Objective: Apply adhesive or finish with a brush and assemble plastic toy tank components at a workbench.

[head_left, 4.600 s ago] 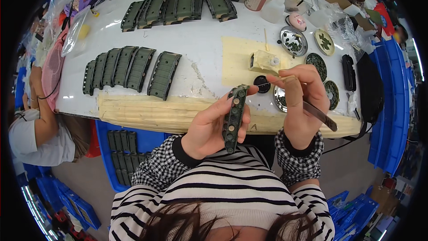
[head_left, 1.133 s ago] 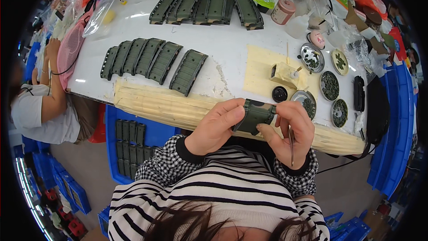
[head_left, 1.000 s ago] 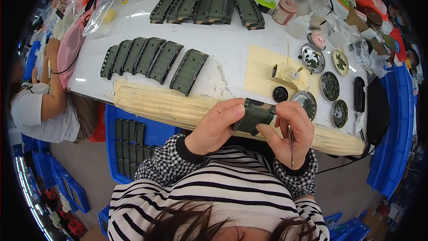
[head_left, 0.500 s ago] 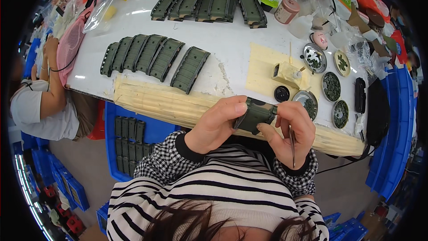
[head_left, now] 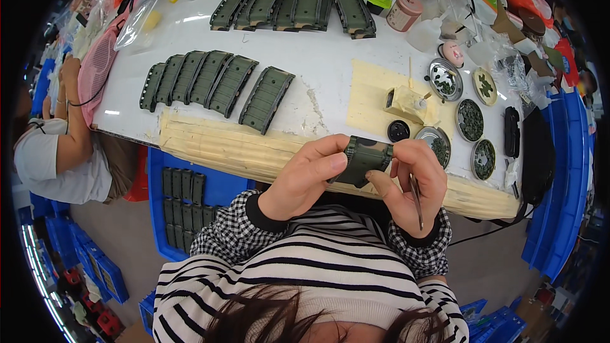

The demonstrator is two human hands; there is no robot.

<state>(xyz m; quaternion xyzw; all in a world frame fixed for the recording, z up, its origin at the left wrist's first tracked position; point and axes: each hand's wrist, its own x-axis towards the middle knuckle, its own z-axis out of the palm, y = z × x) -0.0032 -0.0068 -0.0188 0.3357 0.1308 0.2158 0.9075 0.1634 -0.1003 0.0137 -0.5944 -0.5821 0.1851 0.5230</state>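
Both hands hold one dark green ribbed plastic part (head_left: 365, 160) close to my chest, above the table's front edge. My left hand (head_left: 305, 176) grips its left end from below. My right hand (head_left: 410, 181) pinches its right end with thumb and forefinger and also keeps thin tweezers (head_left: 415, 193) tucked along the palm, tip pointing down. On the white table (head_left: 318, 63) lie two rows of the same green parts, one at the left (head_left: 210, 86) and one at the far side (head_left: 292, 7).
Small round metal dishes (head_left: 470, 119) with tiny dark pieces stand at the right, beside a cream block (head_left: 406, 100) on a yellow mat. A blue bin (head_left: 184, 197) with more green parts sits under the table. Another person (head_left: 60, 152) sits at the left. Blue crates (head_left: 562, 171) line the right.
Earlier I held the part upright in my left hand with the right hand apart; now both hands hold it sideways. Over the last second it has barely moved.
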